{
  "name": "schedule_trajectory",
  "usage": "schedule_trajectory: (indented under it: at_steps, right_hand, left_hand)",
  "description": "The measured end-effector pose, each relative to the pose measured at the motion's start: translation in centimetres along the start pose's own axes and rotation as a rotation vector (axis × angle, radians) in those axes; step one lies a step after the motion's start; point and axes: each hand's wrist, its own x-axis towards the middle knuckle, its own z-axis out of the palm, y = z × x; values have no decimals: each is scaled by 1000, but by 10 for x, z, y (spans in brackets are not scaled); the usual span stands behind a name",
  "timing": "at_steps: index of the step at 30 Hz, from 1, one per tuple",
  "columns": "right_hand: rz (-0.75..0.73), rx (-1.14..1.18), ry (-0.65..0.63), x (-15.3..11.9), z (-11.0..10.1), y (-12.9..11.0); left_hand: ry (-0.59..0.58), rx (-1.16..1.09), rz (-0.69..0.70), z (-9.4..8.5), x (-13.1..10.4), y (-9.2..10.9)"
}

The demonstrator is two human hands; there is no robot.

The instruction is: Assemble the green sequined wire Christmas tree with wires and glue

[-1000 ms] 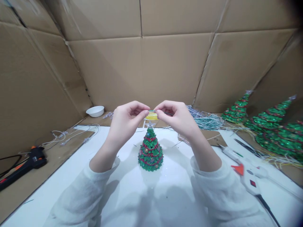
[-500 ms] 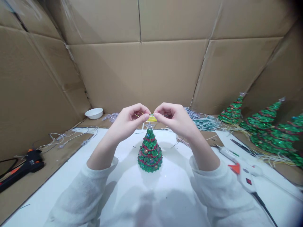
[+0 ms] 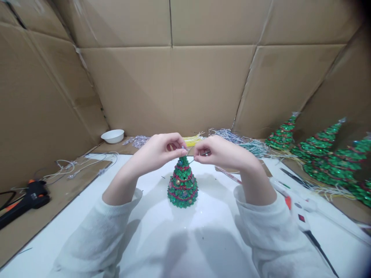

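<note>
The right hand (image 3: 223,154) pinches a thin strand (image 3: 191,161) between thumb and fingers; the left hand (image 3: 158,152) has its fingertips drawn close at the treetop, though what they pinch is too small to tell. Directly below both grips, the small beaded tree (image 3: 182,187) stands upright on the white tabletop (image 3: 185,239). It looks light and rigid but knobbly, its trimmings probably fragile, so the broad lower tiers seem the safest hold; the strand looks bendy, best gripped near its end. Just beyond the fingers lie yellow strands (image 3: 194,139).
</note>
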Motion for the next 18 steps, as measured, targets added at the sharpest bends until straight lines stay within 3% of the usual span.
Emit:
schedule_trajectory:
  at_steps: [7,18]
  right_hand:
    - [-9,-68,78,7,11,-4]
    - [20,-110,200,9,17,-12]
  left_hand:
    - [-85,-184,3,1,2,-9]
    - [54,-264,-80,5,7,-11]
